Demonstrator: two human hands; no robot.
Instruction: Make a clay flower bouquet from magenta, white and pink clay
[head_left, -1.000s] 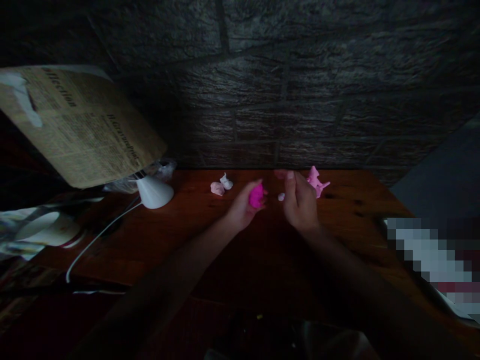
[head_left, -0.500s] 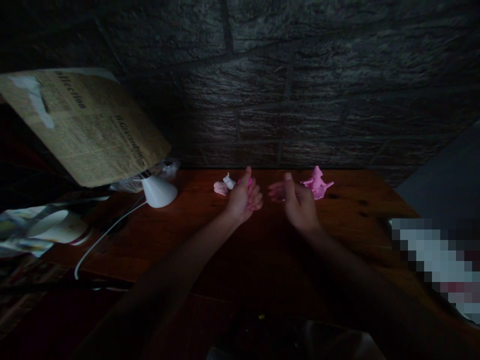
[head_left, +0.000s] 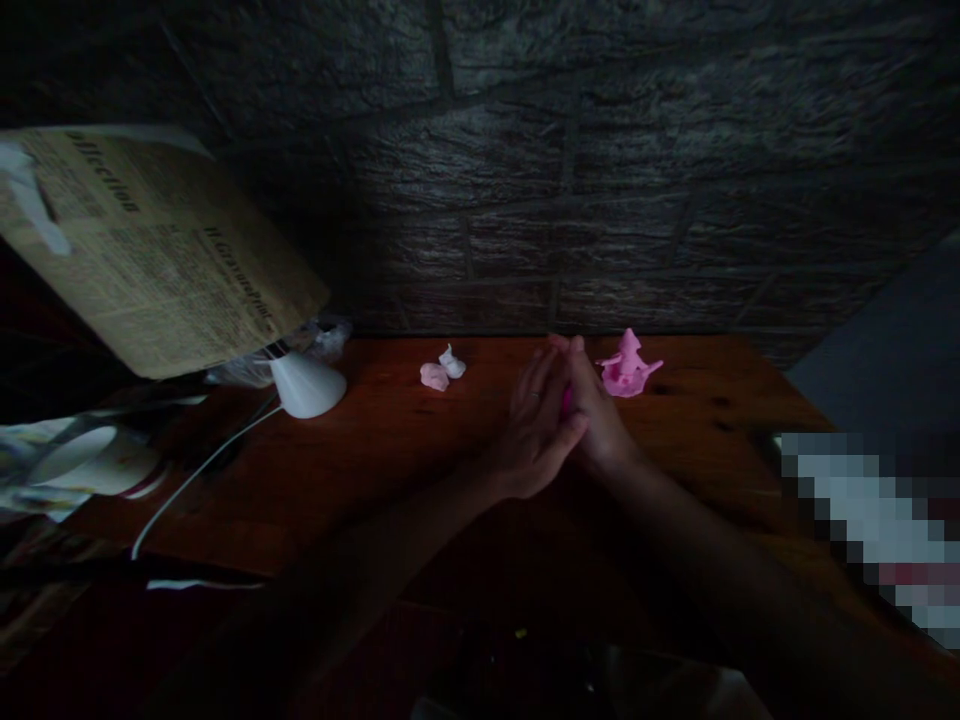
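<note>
Bright pink lump [head_left: 567, 401] between two palms, above the desk [head_left: 367, 430].
The left hand [head_left: 536, 425] and right hand [head_left: 598, 420] clamp it together near the middle of the back edge; left fingers run straight, nearly together, while most right fingers are hidden, their spacing impossible to tell. Along that edge, a pink figure [head_left: 627, 372] stands to the right, a pale pink lump [head_left: 433, 377] and white lump [head_left: 453, 364] left.
</note>
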